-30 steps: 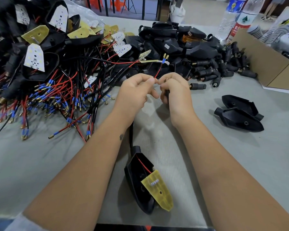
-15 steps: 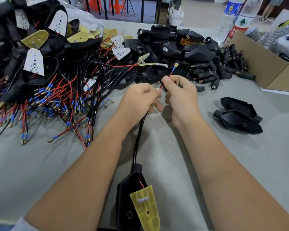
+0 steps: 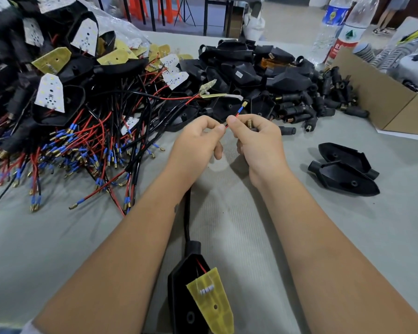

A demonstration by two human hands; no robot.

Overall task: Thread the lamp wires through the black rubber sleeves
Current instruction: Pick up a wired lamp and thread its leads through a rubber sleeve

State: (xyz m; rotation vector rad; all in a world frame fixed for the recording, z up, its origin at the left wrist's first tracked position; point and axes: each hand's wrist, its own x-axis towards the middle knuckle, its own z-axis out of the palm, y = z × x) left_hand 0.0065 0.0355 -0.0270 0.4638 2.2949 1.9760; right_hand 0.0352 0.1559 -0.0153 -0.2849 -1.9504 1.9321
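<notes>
Grey cloth-covered table [image 3: 58, 249] carries a tangled heap of red and black wired lamp parts [image 3: 82, 121] at left. Black lamp housing with yellow circuit board [image 3: 198, 295] lies near the front edge. Left hand [image 3: 198, 143] and right hand [image 3: 258, 143], both curled, pinch the thin red wire with blue-sleeved brass tip [image 3: 237, 112]; right also grips a black rubber sleeve with brass thread [image 3: 250, 124].

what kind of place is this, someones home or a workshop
Most likely a small assembly workshop, not a home. A big heap of wired lamp units covers the table's left, a pile of black housings and rubber sleeves sits behind the hands, and a cardboard box stands at the right.
</notes>
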